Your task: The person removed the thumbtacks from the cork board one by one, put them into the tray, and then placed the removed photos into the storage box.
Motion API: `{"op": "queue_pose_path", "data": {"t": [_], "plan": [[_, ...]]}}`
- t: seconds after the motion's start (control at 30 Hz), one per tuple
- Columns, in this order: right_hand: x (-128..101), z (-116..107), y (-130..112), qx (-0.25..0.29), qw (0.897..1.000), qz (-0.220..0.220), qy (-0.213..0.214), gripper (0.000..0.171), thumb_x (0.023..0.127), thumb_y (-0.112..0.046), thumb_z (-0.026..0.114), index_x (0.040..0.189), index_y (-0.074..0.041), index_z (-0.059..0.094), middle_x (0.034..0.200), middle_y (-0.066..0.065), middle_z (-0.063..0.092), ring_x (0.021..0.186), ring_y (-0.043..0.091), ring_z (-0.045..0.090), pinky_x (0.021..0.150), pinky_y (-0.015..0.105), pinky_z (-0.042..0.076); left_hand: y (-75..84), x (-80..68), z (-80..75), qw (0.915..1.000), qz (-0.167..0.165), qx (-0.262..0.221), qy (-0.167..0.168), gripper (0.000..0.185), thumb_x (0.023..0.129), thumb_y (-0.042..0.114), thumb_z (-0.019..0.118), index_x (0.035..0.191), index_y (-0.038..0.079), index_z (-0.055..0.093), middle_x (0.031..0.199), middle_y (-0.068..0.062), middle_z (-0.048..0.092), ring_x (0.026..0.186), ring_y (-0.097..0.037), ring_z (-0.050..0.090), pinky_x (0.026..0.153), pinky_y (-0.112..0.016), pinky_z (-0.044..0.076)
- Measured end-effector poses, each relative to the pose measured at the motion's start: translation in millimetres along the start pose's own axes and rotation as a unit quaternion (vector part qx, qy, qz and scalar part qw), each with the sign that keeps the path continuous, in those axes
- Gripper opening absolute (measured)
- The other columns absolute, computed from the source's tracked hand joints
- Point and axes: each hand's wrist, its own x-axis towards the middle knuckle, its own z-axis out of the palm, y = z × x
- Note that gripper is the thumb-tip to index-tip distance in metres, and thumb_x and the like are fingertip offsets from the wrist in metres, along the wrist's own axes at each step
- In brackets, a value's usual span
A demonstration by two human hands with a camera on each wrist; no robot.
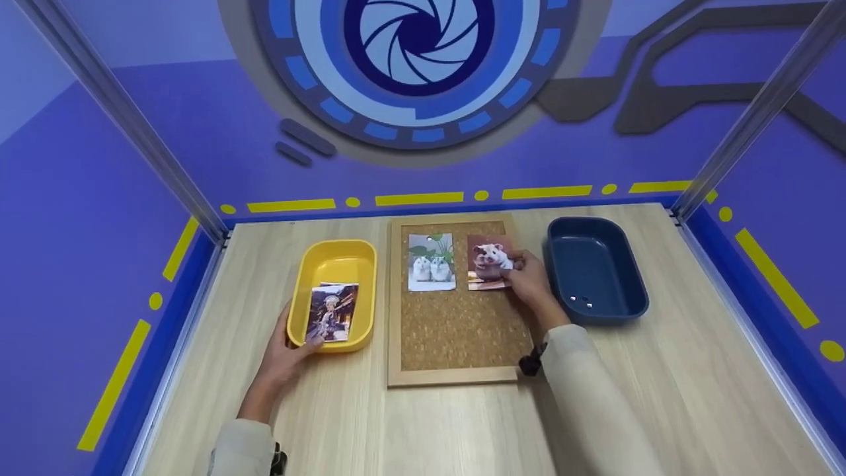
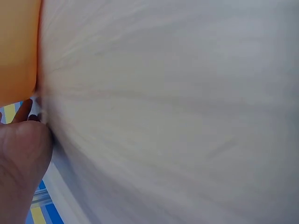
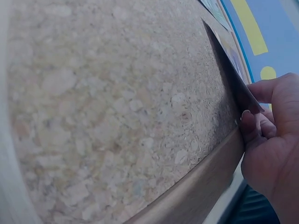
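A cork board [image 1: 456, 330] in a wooden frame lies in the middle of the table. A photo of two white animals [image 1: 431, 262] sits on its upper left. My right hand [image 1: 529, 277] pinches the right edge of a hamster photo [image 1: 488, 263] on the board's upper right; in the right wrist view the fingers [image 3: 261, 126] hold the photo's edge [image 3: 229, 70], lifted off the cork [image 3: 117, 116]. My left hand [image 1: 291, 347] grips the near rim of a yellow tray [image 1: 334, 261], its thumb on a photo of a figure [image 1: 330, 312] lying in the tray.
A dark blue tray [image 1: 595, 264] stands right of the board with small pins [image 1: 581, 301] in it. The wooden table [image 1: 661, 396] is enclosed by purple walls and metal posts. The left wrist view is a blurred close view of the table [image 2: 177, 116] and the yellow tray [image 2: 16, 46].
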Motion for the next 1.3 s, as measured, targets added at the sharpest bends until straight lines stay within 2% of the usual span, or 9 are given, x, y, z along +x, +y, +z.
{"op": "queue_pose_path", "data": {"t": [0.1, 0.23, 0.43, 0.6, 0.77, 0.97, 1.07, 1.2, 1.3], "plan": [[0.8, 0.1, 0.3, 0.0, 1.0, 0.003, -0.003, 0.044, 0.094, -0.005, 0.068, 0.138, -0.001, 0.063, 0.114, 0.015, 0.063, 0.108, 0.027, 0.057, 0.086, 0.031, 0.045, -0.5, -0.5, -0.4, 1.0, -0.002, 0.009, 0.001, 0.117, 0.094, 0.037, 0.084, 0.173, 0.037, -0.002, 0.184, -0.004, 0.006, 0.171, -0.032, 0.007, 0.139, -0.055, 0.009], [1.0, 0.0, 0.7, 0.003, 1.0, 0.004, -0.003, 0.045, 0.093, -0.004, 0.068, 0.138, -0.001, 0.063, 0.114, 0.015, 0.064, 0.108, 0.028, 0.058, 0.087, 0.031, 0.046, -0.5, -0.6, -1.2, 0.9998, 0.002, 0.018, -0.005, 0.12, 0.094, 0.035, 0.084, 0.172, 0.038, -0.007, 0.184, -0.002, -0.002, 0.171, -0.033, 0.002, 0.139, -0.055, 0.007], [-1.5, 0.4, 2.0, 0.013, 1.0, 0.002, 0.003, 0.045, 0.091, -0.002, 0.068, 0.137, 0.0, 0.064, 0.106, 0.011, 0.062, 0.102, 0.025, 0.057, 0.082, 0.028, 0.046, 0.5, -0.7, -1.2, 0.9996, 0.002, 0.03, -0.003, 0.122, 0.093, 0.037, 0.084, 0.171, 0.041, -0.009, 0.184, 0.001, -0.006, 0.171, -0.033, -0.001, 0.139, -0.056, 0.005], [-2.8, 0.1, 5.0, 0.031, 1.0, -0.004, 0.005, 0.044, 0.09, -0.001, 0.07, 0.134, 0.002, 0.065, 0.093, 0.004, 0.061, 0.089, 0.017, 0.055, 0.071, 0.022, 0.045, -0.4, -1.1, 0.6, 0.9996, 0.003, 0.029, -0.004, 0.121, 0.092, 0.037, 0.085, 0.172, 0.039, -0.006, 0.184, 0.0, -0.002, 0.171, -0.033, 0.002, 0.139, -0.057, 0.007], [-0.8, -2.1, 3.9, 0.074, 0.997, -0.002, -0.001, 0.042, 0.09, 0.004, 0.066, 0.132, 0.005, 0.065, 0.085, -0.001, 0.056, 0.077, 0.012, 0.054, 0.064, 0.018, 0.045, -2.3, 0.4, 0.4, 0.9995, 0.013, 0.028, 0.002, 0.118, 0.092, 0.037, 0.085, 0.173, 0.039, -0.002, 0.184, -0.001, 0.004, 0.171, -0.031, 0.006, 0.139, -0.057, 0.009], [0.1, -4.3, 0.6, 0.117, 0.993, 0.021, -0.018, 0.045, 0.093, 0.002, 0.062, 0.137, 0.004, 0.062, 0.092, 0.0, 0.054, 0.081, 0.012, 0.053, 0.066, 0.019, 0.044, -0.4, 0.7, -1.5, 0.9992, 0.016, 0.037, 0.005, 0.118, 0.092, 0.037, 0.085, 0.172, 0.041, -0.002, 0.184, -0.002, 0.005, 0.17, -0.033, 0.008, 0.138, -0.059, 0.01], [-1.3, -4.5, -0.6, 0.142, 0.989, 0.032, -0.024, 0.047, 0.093, 0.002, 0.06, 0.14, 0.005, 0.06, 0.096, 0.003, 0.055, 0.081, 0.012, 0.052, 0.066, 0.02, 0.044, 0.8, 0.3, -0.8, 0.9986, 0.024, 0.047, 0.003, 0.119, 0.091, 0.039, 0.086, 0.172, 0.038, -0.002, 0.184, -0.004, 0.006, 0.17, -0.034, 0.008, 0.138, -0.06, 0.009], [-6.2, -1.4, -9.4, 0.143, 0.988, 0.045, -0.025, 0.048, 0.092, 0.003, 0.058, 0.14, 0.004, 0.062, 0.101, 0.007, 0.06, 0.082, 0.012, 0.054, 0.067, 0.02, 0.045, -1.1, -0.3, 0.4, 0.9985, 0.022, 0.05, 0.0, 0.122, 0.09, 0.04, 0.086, 0.173, 0.035, -0.003, 0.184, -0.005, 0.004, 0.17, -0.036, 0.007, 0.137, -0.061, 0.008], [-10.1, 4.3, -22.4, 0.148, 0.988, 0.043, -0.016, 0.046, 0.091, 0.004, 0.058, 0.136, 0.004, 0.064, 0.104, 0.008, 0.063, 0.082, 0.012, 0.056, 0.067, 0.019, 0.047, -2.7, -0.6, 1.2, 0.9987, 0.019, 0.048, -0.001, 0.122, 0.091, 0.041, 0.086, 0.172, 0.037, -0.004, 0.184, -0.005, 0.003, 0.17, -0.036, 0.007, 0.137, -0.063, 0.008]]}}
